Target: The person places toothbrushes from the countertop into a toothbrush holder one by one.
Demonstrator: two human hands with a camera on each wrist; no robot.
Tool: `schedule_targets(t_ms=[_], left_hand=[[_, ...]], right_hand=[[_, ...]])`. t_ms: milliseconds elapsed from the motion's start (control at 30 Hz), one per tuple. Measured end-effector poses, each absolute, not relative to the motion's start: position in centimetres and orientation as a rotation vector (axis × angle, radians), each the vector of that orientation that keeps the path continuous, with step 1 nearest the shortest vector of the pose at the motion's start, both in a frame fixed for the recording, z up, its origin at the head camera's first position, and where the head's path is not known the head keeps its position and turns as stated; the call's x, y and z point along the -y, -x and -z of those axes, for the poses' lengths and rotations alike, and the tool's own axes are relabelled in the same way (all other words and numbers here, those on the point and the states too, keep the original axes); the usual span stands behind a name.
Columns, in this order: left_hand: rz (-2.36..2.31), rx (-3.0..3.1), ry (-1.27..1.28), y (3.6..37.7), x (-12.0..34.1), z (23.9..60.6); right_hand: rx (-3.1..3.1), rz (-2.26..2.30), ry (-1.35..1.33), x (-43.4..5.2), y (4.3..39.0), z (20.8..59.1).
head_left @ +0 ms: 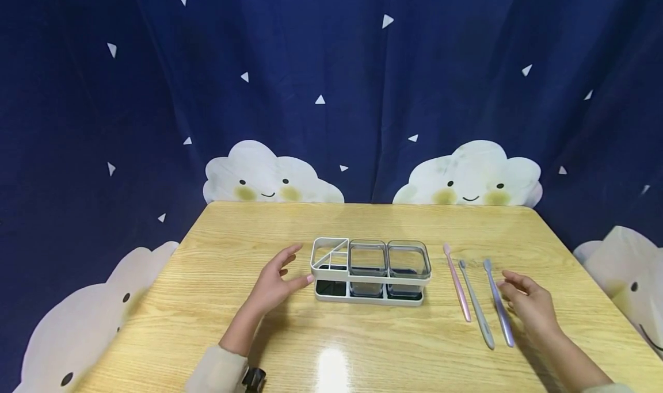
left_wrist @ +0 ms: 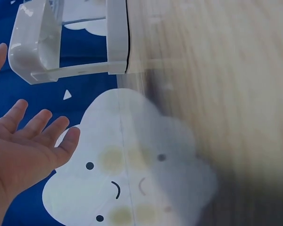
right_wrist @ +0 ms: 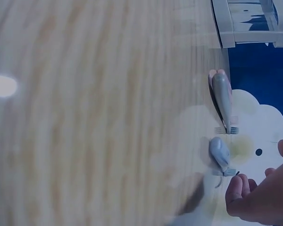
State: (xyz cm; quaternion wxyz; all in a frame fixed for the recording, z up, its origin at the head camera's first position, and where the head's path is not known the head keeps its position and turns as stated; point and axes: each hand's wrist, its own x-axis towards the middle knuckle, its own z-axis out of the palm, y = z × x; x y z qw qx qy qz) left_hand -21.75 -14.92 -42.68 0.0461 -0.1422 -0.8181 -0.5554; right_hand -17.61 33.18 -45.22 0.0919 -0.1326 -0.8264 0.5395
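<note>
A white toothbrush holder (head_left: 373, 279) with a divided left section stands on the table, two clear cups (head_left: 368, 259) set in its other slots. My left hand (head_left: 274, 283) is just left of it, fingers spread, thumb close to the rack's corner; in the left wrist view a gap shows between hand (left_wrist: 30, 146) and rack. To the right lie a pink toothbrush (head_left: 458, 286), a grey toothbrush (head_left: 477, 306) and a purple toothbrush (head_left: 499, 306). Beside the purple one hovers my right hand (head_left: 530, 304), fingers loosely bent and holding nothing.
The wooden table (head_left: 248, 220) has its far edge against a dark blue curtain (head_left: 290, 94) printed with clouds and triangles. A bright reflection lies on the wood near the front. A dark band sits on the left wrist.
</note>
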Motion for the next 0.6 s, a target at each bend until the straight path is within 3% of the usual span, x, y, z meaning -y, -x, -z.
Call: schedule_targets(t_ms=[600], left_hand=[[1.858, 2.494, 0.59, 24.0, 14.3, 42.7]], right_hand=[[2.381, -1.752, 0.481, -34.3, 18.3, 46.1]])
